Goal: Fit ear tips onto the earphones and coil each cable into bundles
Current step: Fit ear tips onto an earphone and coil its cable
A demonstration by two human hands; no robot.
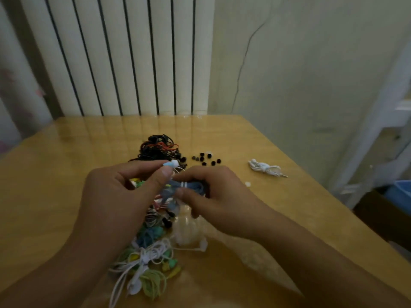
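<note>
My left hand [124, 196] pinches a light blue earbud [170, 163] with a white ear tip between thumb and forefinger. My right hand [218, 196] grips the coiled blue cable bundle [189, 186] of the same earphones, just right of the left thumb. Under both hands lies a heap of tangled earphones [151, 252] in white, green, yellow and blue. A tangle of black and red earphones [159, 147] sits beyond the hands. Several loose black ear tips [205, 158] lie scattered to its right.
A bundled white earphone set [264, 168] lies at the right on the wooden table [66, 163]. A small white ear tip [248, 184] rests near my right hand. A radiator [124, 54] stands behind the table; a blue bin [400, 196] is off the right edge.
</note>
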